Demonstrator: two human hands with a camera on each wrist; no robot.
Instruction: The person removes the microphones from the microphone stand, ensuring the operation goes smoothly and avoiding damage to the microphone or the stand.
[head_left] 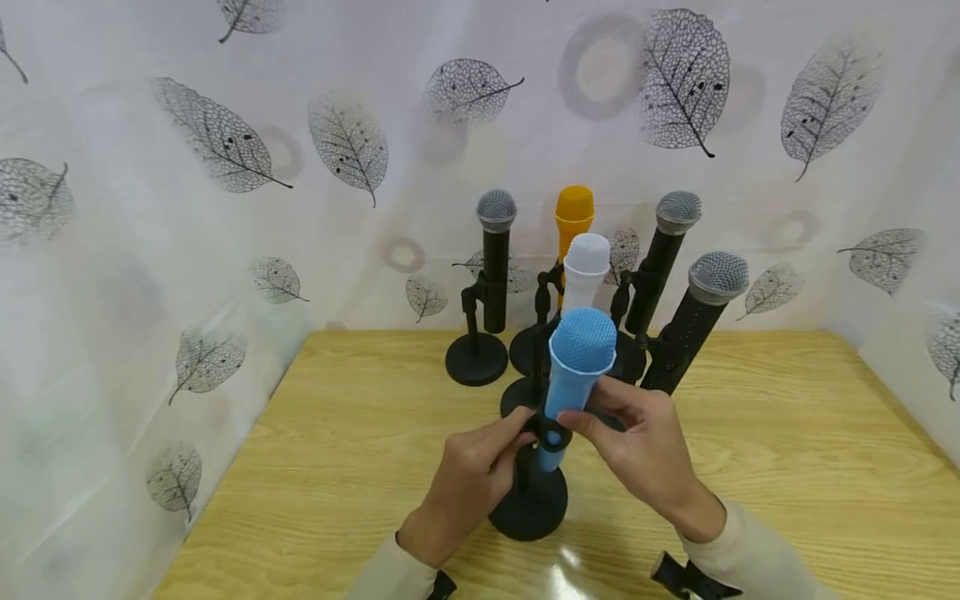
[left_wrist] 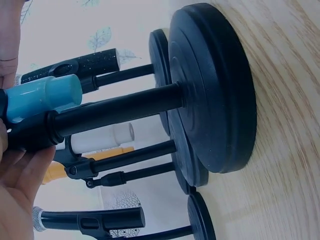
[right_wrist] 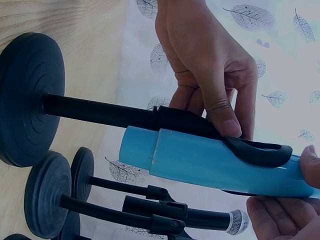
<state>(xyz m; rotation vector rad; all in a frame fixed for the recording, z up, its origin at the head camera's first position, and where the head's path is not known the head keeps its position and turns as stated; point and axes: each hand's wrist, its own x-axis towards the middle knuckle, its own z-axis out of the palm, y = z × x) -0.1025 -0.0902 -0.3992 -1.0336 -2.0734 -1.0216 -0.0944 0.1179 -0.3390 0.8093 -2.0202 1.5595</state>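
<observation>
The left hand pinches a black microphone stand, the right hand grips the blue microphone mounted on it, and a white microphone, orange microphone and three black microphones stand behind.

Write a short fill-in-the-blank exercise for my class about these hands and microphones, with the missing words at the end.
The right hand holds a microphone coloured ____.
The left hand grips a stand coloured ____.
In the head view, the white microphone appears between the held one and one coloured ____.
That view shows ____ microphones in all.

Missing words: blue; black; orange; six.
</observation>
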